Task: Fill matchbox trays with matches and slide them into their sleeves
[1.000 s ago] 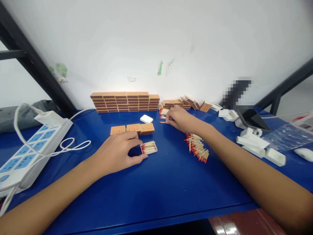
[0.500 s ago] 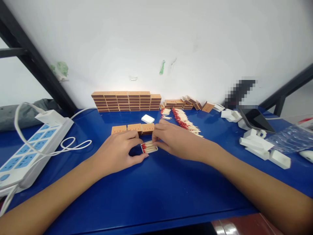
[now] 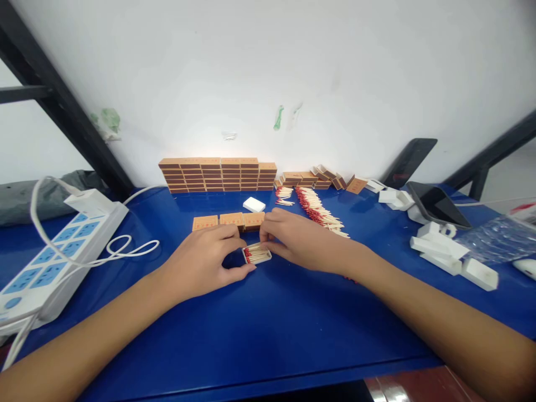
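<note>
A small white matchbox tray (image 3: 257, 260) lies on the blue table, filled with red-tipped matches (image 3: 256, 254) whose heads point left. My left hand (image 3: 205, 259) closes around its left end, thumb at the near side and fingers at the far side. At the tray's right end, my right hand (image 3: 288, 234) has its thumb and fingertips pressed together over the matches; what is between them is hidden. Just beyond the hands stands a row of three orange matchboxes (image 3: 231, 220). Behind that row lies a white tray (image 3: 253, 204).
Stacked matchboxes (image 3: 218, 174) line the wall. Loose matches (image 3: 316, 209) spread behind my right arm, near more matchboxes (image 3: 299, 177). White trays (image 3: 439, 245), a phone (image 3: 438, 204) and clear plastic (image 3: 489, 240) lie right. A power strip (image 3: 58, 259) with cables lies left.
Both hands and the tray hold nearly the same place, with only slight finger movement. The view has shifted a little, and some match heads now show below my right forearm.
</note>
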### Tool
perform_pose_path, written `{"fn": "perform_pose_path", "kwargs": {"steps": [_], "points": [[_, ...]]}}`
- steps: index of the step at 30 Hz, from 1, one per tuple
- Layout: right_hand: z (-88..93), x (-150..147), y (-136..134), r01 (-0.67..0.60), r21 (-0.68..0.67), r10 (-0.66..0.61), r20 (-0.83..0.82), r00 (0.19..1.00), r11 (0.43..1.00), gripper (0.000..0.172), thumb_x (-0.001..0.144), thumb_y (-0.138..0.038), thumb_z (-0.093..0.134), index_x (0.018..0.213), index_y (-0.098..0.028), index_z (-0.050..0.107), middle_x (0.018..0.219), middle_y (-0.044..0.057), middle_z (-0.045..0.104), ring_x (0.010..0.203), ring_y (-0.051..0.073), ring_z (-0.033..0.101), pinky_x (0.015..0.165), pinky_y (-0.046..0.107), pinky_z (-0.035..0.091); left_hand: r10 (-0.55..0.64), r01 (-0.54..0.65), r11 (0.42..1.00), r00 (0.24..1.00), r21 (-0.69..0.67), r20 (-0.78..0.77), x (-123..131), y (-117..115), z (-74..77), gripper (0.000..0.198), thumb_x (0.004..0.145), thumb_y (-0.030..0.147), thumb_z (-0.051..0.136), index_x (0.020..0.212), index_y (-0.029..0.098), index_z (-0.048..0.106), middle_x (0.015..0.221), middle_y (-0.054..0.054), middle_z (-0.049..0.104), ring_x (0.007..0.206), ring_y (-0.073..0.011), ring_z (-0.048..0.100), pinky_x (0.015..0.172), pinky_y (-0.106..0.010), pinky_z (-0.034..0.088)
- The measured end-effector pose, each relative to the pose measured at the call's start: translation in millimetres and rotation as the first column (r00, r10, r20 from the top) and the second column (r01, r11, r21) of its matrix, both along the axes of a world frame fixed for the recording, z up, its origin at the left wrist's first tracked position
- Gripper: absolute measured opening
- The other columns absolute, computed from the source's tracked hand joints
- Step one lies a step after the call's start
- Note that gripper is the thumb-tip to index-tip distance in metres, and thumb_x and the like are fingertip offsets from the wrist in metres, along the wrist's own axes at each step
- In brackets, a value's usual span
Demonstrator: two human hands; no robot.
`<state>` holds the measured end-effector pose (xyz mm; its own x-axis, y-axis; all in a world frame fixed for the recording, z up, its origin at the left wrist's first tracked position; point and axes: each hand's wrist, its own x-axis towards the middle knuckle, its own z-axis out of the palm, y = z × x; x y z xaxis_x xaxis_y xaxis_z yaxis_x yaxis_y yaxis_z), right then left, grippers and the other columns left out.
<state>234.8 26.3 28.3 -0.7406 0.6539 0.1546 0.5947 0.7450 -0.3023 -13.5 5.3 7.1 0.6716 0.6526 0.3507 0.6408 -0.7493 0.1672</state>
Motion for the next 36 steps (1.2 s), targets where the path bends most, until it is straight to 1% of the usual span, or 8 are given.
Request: {"fn": "perform_pose_path", "kwargs": {"steps": [6, 9, 12, 16, 19, 23, 29, 36], "points": [[2.1, -3, -3, -0.003, -0.015, 0.003, -0.026, 1.000, 1.000, 0.011, 0.100, -0.015, 0.063, 0.091, -0.020, 0.067, 0.098, 0.008, 0.067, 0.093, 0.022, 0.062, 0.082, 0.035, 0.049, 0.008, -0.008, 1.000, 1.000, -0.002, 0.000, 0, -1, 1.5, 0.024, 0.093, 0.041, 0.076, 0.103, 0.019, 0.081, 0.093, -0.004, 0.073, 0.082, -0.0210, 0.072, 0.068, -0.033, 0.055], [11.0, 9, 8, 0.070, 0.003, -0.070, -0.071, 0.995, 0.998, 0.010, 0.100, -0.020, 0.064, 0.090, -0.021, 0.067, 0.093, 0.006, 0.068, 0.089, 0.020, 0.062, 0.079, 0.034, 0.048, 0.003, -0.002, 1.000, 1.000, -0.015, 0.007, -1, 0, 1.1, 0.024, 0.094, 0.041, 0.075, 0.102, 0.019, 0.081, 0.094, -0.004, 0.072, 0.082, -0.0209, 0.072, 0.070, -0.034, 0.056], [21.2, 35, 39, 0.255, 0.064, -0.245, -0.131, 0.961, 0.965, 0.012, 0.099, -0.026, 0.066, 0.088, -0.021, 0.068, 0.087, 0.004, 0.070, 0.079, 0.019, 0.061, 0.073, 0.035, 0.046, 0.008, -0.008, 0.999, 1.000, -0.037, 0.012, -1, -1, 1.3, 0.024, 0.095, 0.040, 0.074, 0.104, 0.019, 0.081, 0.095, -0.004, 0.071, 0.084, -0.0210, 0.071, 0.070, -0.034, 0.057], [27.3, 78, 97, 0.450, 0.256, -0.436, -0.112, 0.893, 0.856, 0.008, 0.093, -0.026, 0.071, 0.088, -0.020, 0.071, 0.089, 0.008, 0.072, 0.083, 0.024, 0.061, 0.074, 0.037, 0.044, 0.012, -0.012, 0.998, 1.000, -0.054, 0.005, -1, -3, 2.5, 0.025, 0.094, 0.040, 0.075, 0.106, 0.019, 0.081, 0.095, -0.004, 0.071, 0.085, -0.0213, 0.071, 0.070, -0.034, 0.056], [24.6, 92, 132, 0.369, 0.427, -0.428, 0.049, 0.902, 0.826, 0.012, 0.090, -0.027, 0.075, 0.098, -0.018, 0.074, 0.099, 0.014, 0.072, 0.099, 0.031, 0.060, 0.084, 0.041, 0.044, 0.015, -0.015, 0.998, 1.000, -0.066, -0.009, -1, -3, 3.1, 0.024, 0.094, 0.040, 0.076, 0.104, 0.019, 0.081, 0.094, -0.004, 0.070, 0.083, -0.0210, 0.071, 0.068, -0.034, 0.055], [18.1, 82, 153, 0.227, 0.539, -0.410, 0.247, 0.878, 0.811, 0.030, 0.085, -0.027, 0.082, 0.112, -0.017, 0.073, 0.111, 0.016, 0.071, 0.111, 0.035, 0.056, 0.085, 0.040, 0.040, 0.016, -0.017, 0.998, 1.000, -0.067, -0.011, -2, -2, 2.2, 0.025, 0.094, 0.041, 0.075, 0.102, 0.018, 0.081, 0.093, -0.004, 0.069, 0.083, -0.0216, 0.071, 0.068, -0.035, 0.054], [13.6, 61, 160, 0.156, 0.589, -0.448, 0.389, 0.805, 0.793, 0.034, 0.083, -0.027, 0.083, 0.111, -0.012, 0.071, 0.115, 0.018, 0.069, 0.112, 0.035, 0.054, 0.080, 0.037, 0.034, 0.017, -0.018, 0.999, 1.000, -0.049, -0.008, -3, -1, -0.5, 0.023, 0.094, 0.039, 0.075, 0.101, 0.018, 0.080, 0.093, -0.003, 0.068, 0.083, -0.0212, 0.070, 0.069, -0.034, 0.054], [12.1, 61, 157, 0.119, 0.607, -0.436, 0.406, 0.803, 0.785, 0.027, 0.090, -0.029, 0.075, 0.110, -0.011, 0.071, 0.113, 0.018, 0.070, 0.111, 0.033, 0.055, 0.078, 0.038, 0.032, 0.013, -0.013, 0.999, 1.000, -0.034, 0.003, -4, 0, -2.2, 0.023, 0.093, 0.039, 0.076, 0.100, 0.017, 0.080, 0.092, -0.003, 0.069, 0.083, -0.0213, 0.070, 0.070, -0.034, 0.055]]}}
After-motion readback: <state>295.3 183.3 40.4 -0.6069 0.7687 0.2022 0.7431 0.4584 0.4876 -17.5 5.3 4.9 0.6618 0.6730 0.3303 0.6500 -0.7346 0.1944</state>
